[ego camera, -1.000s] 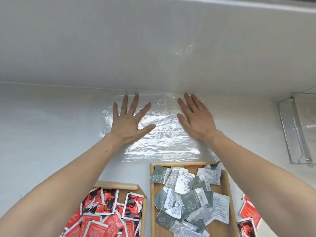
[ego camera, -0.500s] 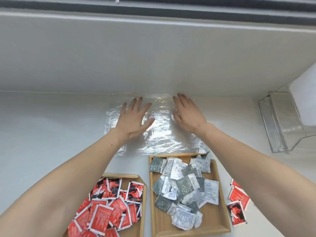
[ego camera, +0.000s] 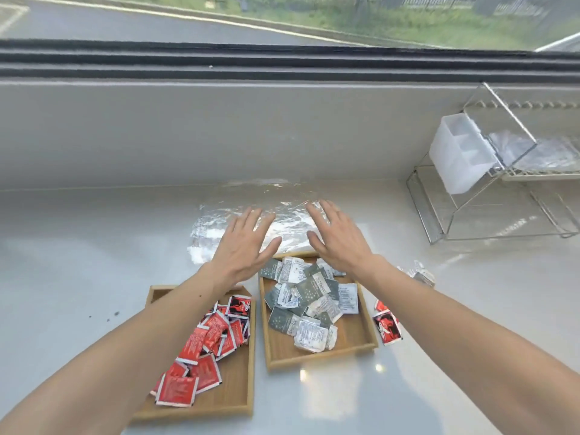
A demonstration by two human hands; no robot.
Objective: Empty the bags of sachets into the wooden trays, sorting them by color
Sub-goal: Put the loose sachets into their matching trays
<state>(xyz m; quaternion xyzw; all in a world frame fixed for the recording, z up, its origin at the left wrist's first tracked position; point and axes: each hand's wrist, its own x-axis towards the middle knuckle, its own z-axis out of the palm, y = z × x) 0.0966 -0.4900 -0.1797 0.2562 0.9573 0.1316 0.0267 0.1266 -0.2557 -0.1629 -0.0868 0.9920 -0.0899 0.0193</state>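
Note:
An empty clear plastic bag (ego camera: pixel 282 215) lies flat on the white counter against the back wall. My left hand (ego camera: pixel 243 249) and my right hand (ego camera: pixel 337 238) are spread open with straight fingers over its near edge, holding nothing. Just below them, the right wooden tray (ego camera: pixel 351 343) holds grey and white sachets (ego camera: pixel 307 301). The left wooden tray (ego camera: pixel 232 400) holds red sachets (ego camera: pixel 207 346). A few red sachets (ego camera: pixel 387 326) lie loose on the counter right of the trays, beside my right forearm.
A clear acrylic rack with a white divided bin (ego camera: pixel 461 155) stands at the back right. A small crumpled wrapper (ego camera: pixel 422 274) lies near it. A window sill and dark frame run along the back.
Both hands have drawn back toward me across the bag, from its far part to its near edge. The view has tilted up, so the window and the rack show.

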